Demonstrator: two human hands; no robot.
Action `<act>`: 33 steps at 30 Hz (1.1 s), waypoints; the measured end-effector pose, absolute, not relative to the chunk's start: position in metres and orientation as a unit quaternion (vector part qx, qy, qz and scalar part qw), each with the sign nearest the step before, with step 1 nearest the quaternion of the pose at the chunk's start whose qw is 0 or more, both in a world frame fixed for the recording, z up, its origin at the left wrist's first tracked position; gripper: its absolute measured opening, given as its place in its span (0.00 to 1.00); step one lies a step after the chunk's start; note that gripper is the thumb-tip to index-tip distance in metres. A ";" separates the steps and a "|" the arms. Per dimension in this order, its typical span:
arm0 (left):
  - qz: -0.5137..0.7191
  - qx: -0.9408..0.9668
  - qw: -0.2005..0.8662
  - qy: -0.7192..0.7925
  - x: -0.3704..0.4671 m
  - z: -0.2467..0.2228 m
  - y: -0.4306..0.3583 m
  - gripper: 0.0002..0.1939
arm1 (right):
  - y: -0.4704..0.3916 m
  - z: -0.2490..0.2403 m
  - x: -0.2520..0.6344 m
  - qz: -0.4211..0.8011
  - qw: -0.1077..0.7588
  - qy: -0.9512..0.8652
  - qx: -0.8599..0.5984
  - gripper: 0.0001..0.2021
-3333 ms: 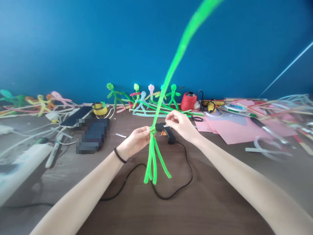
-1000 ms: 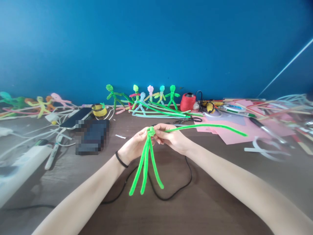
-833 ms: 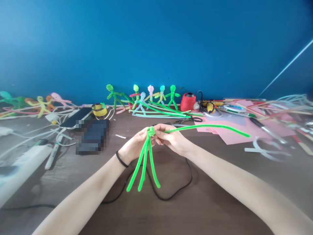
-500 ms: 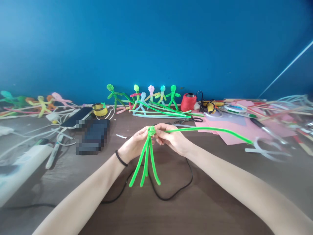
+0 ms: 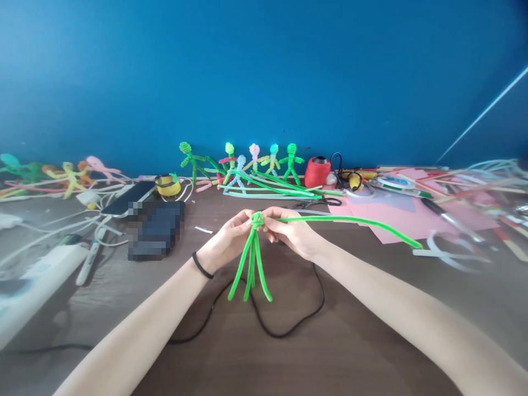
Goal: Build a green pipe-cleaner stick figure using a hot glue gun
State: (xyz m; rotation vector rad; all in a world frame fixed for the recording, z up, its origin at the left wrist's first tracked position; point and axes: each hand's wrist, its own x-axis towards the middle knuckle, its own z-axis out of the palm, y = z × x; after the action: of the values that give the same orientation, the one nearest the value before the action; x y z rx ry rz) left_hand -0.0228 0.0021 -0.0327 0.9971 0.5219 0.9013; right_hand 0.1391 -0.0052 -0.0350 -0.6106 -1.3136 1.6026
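Observation:
A bright green pipe cleaner figure (image 5: 257, 220) with a wound, knobby head hangs between my hands above the table. Its several loose strands fan downward. My left hand (image 5: 231, 234), with a black band at the wrist, pinches the left side of the head. On the other side my right hand (image 5: 289, 231) is closed on a long green pipe cleaner (image 5: 350, 219) at the head; its free end stretches far out to the right in a gentle arch. The fingertips partly cover where strand and head meet.
Pipe cleaner dolls (image 5: 291, 159) stand along the blue wall, with loose green pipe cleaners (image 5: 284, 187) before them. A red spool (image 5: 317, 172), scissors (image 5: 328, 202) and pink paper (image 5: 391, 220) lie to the right. Left are phones (image 5: 159, 228) and white cables. A black cord (image 5: 284, 334) curves below my hands.
The hanging strands have turned and risen a little, sitting closer together. The long strand's free end has dipped slightly and shifted left. Both hands keep their hold.

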 end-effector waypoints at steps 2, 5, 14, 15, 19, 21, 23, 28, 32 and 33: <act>0.429 0.465 0.733 0.249 -0.023 -0.033 0.003 0.10 | -0.004 -0.036 0.139 0.652 0.475 -0.532 -0.257 0.09; 0.472 0.494 0.676 0.275 -0.023 -0.033 0.005 0.10 | -0.001 -0.036 0.140 0.637 0.481 -0.535 -0.276 0.10; 0.490 0.560 0.565 0.355 -0.021 -0.029 0.003 0.04 | 0.001 -0.037 0.143 0.567 0.485 -0.577 -0.334 0.10; 0.487 0.571 0.553 0.360 -0.021 -0.029 0.003 0.04 | 0.002 -0.037 0.143 0.556 0.484 -0.584 -0.339 0.09; 0.462 0.612 0.505 0.397 -0.022 -0.027 0.003 0.07 | 0.004 -0.036 0.147 0.501 0.474 -0.623 -0.369 0.06; 0.452 0.621 0.490 0.412 -0.022 -0.025 0.003 0.09 | 0.003 -0.035 0.148 0.481 0.464 -0.638 -0.383 0.06; 0.444 0.626 0.482 0.423 -0.021 -0.024 0.002 0.10 | 0.002 -0.033 0.148 0.465 0.452 -0.652 -0.394 0.06; 0.420 0.649 0.456 0.441 -0.020 -0.020 0.001 0.11 | -0.003 -0.029 0.145 0.447 0.425 -0.669 -0.414 0.05; 0.410 0.638 0.474 0.447 -0.020 -0.019 0.001 0.11 | -0.004 -0.030 0.144 0.453 0.415 -0.670 -0.417 0.05; 0.410 0.632 0.483 0.447 -0.020 -0.020 0.001 0.11 | -0.003 -0.030 0.144 0.453 0.415 -0.671 -0.415 0.05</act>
State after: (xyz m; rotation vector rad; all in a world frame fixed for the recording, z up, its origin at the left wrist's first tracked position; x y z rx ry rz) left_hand -0.0199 0.0012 -0.0199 1.5404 1.0888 0.9982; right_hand 0.1440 -0.0034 -0.0302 -1.0421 -1.6868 1.1385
